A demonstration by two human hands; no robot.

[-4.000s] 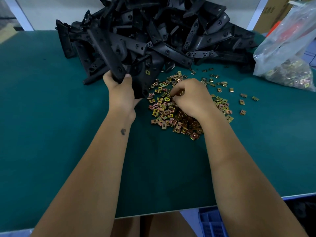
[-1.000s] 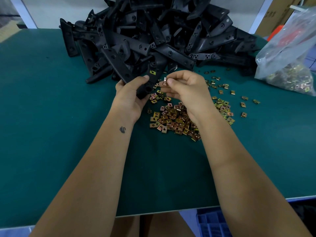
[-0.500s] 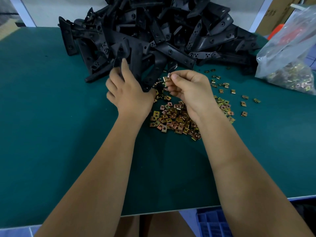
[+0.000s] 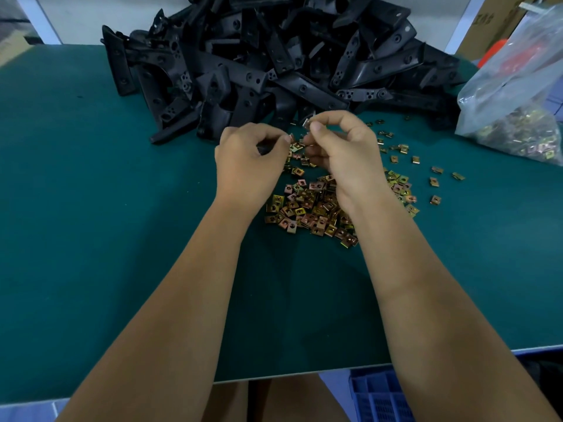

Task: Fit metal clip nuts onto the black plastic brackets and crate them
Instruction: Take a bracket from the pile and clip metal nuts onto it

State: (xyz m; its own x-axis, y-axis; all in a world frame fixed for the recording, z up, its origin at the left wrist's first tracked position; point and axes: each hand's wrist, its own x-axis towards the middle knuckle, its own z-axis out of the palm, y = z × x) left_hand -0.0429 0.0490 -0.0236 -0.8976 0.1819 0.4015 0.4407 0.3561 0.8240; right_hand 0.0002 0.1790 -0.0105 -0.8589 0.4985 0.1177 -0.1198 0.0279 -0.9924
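Note:
A big heap of black plastic brackets point(image 4: 274, 56) covers the far middle of the green table point(image 4: 91, 239). In front of it lies a loose pile of brass-coloured clip nuts point(image 4: 310, 205). My right hand point(image 4: 344, 153) hovers over the pile and pinches one clip nut point(image 4: 306, 122) between thumb and forefinger. My left hand point(image 4: 248, 162) is right beside it, fingers curled, with thumb and forefinger meeting on a small clip nut point(image 4: 292, 138) close to the right hand's fingertips. Neither hand holds a bracket; the nearest bracket point(image 4: 213, 114) stands just behind the left hand.
A clear plastic bag of clip nuts point(image 4: 518, 117) lies at the table's right edge, with a cardboard box point(image 4: 493, 22) behind it. Stray nuts point(image 4: 435, 181) dot the table to the right. A blue crate point(image 4: 380, 397) shows below the table's near edge.
My left hand has left the bracket it was resting on and drawn back towards the right hand, fingers now curled. The right hand still pinches its clip nut, almost where it was.

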